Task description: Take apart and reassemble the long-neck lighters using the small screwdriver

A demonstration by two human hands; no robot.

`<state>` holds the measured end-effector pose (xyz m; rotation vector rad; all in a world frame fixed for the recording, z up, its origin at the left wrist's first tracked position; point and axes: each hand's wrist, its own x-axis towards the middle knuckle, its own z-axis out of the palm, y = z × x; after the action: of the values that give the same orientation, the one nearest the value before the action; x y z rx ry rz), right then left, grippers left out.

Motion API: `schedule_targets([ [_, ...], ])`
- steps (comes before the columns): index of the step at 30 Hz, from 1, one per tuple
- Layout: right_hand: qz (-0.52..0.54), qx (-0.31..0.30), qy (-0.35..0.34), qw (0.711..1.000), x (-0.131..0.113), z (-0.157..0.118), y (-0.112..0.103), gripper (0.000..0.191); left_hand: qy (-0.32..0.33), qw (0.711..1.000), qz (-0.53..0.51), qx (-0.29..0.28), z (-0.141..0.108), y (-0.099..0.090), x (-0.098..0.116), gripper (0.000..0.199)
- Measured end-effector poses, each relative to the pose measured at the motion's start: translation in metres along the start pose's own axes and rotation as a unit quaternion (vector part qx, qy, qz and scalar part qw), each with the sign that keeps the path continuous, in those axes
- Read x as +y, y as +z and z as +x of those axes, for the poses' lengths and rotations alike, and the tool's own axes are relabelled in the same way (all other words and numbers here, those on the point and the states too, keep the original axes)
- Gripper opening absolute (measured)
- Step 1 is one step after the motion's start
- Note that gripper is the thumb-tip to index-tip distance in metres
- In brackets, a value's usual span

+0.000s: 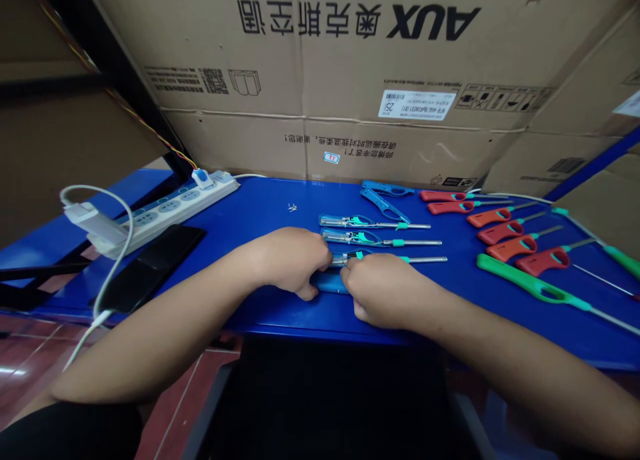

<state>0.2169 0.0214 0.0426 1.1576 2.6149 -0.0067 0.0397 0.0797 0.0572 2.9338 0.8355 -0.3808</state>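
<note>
My left hand is curled around the left end of an opened blue stick lighter, the nearest in a column of three. My right hand, its fingers closed, pinches the same lighter near its middle; the fingertips are partly hidden. Below the lighter, a blue casing half shows between the two hands. Behind lie the middle opened lighter and the far opened lighter, with inner parts, turquoise pieces and metal tubes exposed. Farther back rest loose blue casing halves.
Small screws lie in a pile beyond my left hand. Several red and orange lighters and a green lighter are at the right. A power strip and a black phone lie left. A cardboard sheet stands behind.
</note>
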Motion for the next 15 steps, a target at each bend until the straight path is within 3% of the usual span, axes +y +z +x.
schedule_targets([
  [7,-0.008,-0.001,0.003,1.0,-0.003,-0.006,-0.003,0.021,-0.025,0.995,-0.081,0.054,-0.021,0.018,0.006,0.025],
  [15,0.018,0.065,-0.071,0.995,-0.003,0.001,-0.017,0.029,-0.097,0.921,-0.278,0.257,-0.054,0.072,0.024,0.05],
])
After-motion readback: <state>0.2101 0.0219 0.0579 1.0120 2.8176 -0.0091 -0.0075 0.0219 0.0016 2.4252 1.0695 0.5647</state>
